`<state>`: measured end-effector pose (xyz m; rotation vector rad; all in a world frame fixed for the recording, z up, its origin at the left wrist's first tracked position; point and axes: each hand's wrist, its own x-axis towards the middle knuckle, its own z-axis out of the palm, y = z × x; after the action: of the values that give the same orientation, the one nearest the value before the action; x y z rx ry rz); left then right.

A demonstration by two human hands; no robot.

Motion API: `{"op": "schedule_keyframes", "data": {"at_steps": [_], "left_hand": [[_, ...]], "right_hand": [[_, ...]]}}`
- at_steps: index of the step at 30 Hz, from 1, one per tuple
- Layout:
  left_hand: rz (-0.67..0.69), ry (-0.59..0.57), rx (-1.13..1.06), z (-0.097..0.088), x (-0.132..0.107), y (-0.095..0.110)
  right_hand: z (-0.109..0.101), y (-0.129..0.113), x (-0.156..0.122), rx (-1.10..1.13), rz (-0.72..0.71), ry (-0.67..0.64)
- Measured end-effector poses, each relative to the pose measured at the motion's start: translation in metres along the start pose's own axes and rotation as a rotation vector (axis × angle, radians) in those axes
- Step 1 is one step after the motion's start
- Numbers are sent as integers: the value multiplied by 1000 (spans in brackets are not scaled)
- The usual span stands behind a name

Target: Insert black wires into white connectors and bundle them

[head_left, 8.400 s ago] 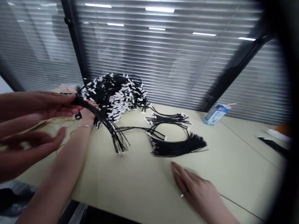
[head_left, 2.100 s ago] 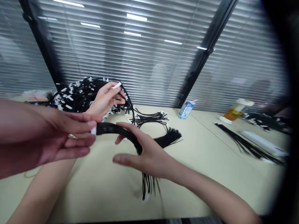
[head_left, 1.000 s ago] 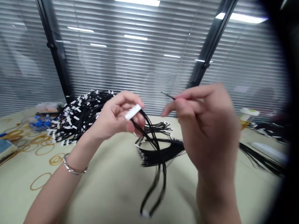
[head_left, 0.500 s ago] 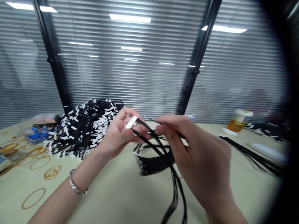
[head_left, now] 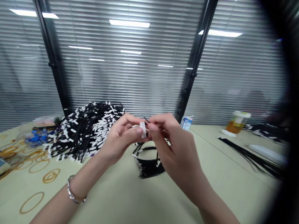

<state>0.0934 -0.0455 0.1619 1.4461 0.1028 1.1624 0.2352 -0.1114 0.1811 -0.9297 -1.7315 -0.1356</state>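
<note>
Between the thumb and fingers of my left hand (head_left: 123, 135) is a small white connector housing (head_left: 143, 130), held upright with a row of small holes on its face. My right hand (head_left: 174, 143) is closed right beside it, pinching a thin black wire (head_left: 145, 118) whose bare metal tip points up and left, just above the housing. The wire's tip appears apart from the housing. Below and behind the hands, a bundle of black wires (head_left: 151, 169) with metal ends lies curled on the table, partly hidden by my right hand.
A big heap of black cables with white connectors (head_left: 86, 130) lies at the left, near blue pieces (head_left: 37, 137) and yellow rubber bands (head_left: 50, 175). To the right are black wires (head_left: 249, 155), a cup of amber liquid (head_left: 235, 123) and a small carton (head_left: 186, 123).
My right hand has moved left to meet my left hand at the connector housing. The housing has turned from slanted to nearly upright, and its hanging wires no longer show in front.
</note>
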Motion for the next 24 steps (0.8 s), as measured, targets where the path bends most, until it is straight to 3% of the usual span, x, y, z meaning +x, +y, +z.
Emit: {"op": "schedule_keyframes", "data": {"at_steps": [15,20,24], "left_hand": [[126,202,160,4,0,10],[112,230,113,11,-5,18],[-4,255,103,12,-6,24]], "right_hand": [[1,-4,-1,-236,-252,145],[-6,-13,-3,-277,-255,153],[-11,-15,-4,-324,-242,140]]}}
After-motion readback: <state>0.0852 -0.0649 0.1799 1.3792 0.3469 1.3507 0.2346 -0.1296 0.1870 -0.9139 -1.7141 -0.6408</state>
